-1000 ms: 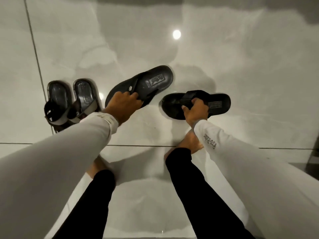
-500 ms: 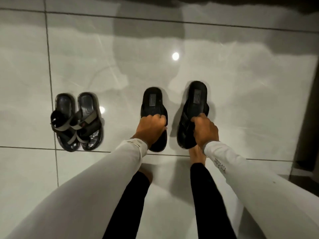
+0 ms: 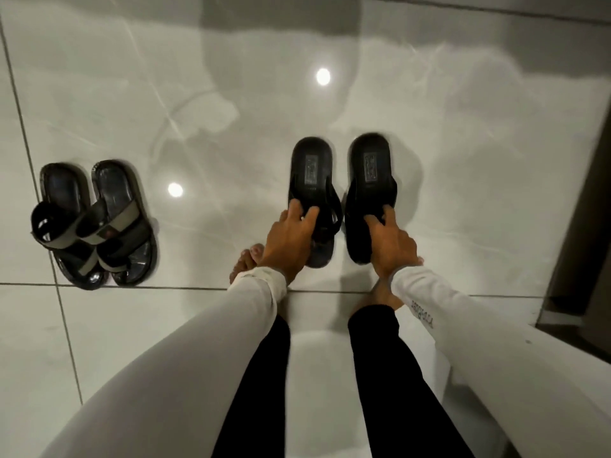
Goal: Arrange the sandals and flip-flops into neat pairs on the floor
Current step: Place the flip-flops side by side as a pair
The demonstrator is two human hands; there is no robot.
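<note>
- Two black flip-flops lie side by side on the shiny floor (image 3: 463, 160), heels away from the person, toes near the bare feet.
- The left flip-flop (image 3: 312, 173) sits under the left hand (image 3: 287, 239). The fingers are a little spread and rest on its strap. I cannot tell if they pinch the strap or just touch it.
- The right flip-flop (image 3: 372, 166) sits under the right hand (image 3: 391, 246). The fingers (image 3: 390, 216) reach onto the strap part. The grip is hidden in the dark, so I cannot tell how tight it is.
- The two flip-flops are just beside each other, with a thin gap between the hands. The right one looks a bit further forward than the left one.
- Well off to the left of the left hand, two strap sandals (image 3: 96, 226) make a pair already. Their straps seem to cross over each other.
- What could go wrong, I think: the floor looks slippery, so a small push may slide a flip-flop too far and spoil the neat line.
- If a finger stays hooked in a strap when the hand lifts, the flip-flop may twist or tip.
- The feet are close behind the hands, so a step may bump the pair.
</note>
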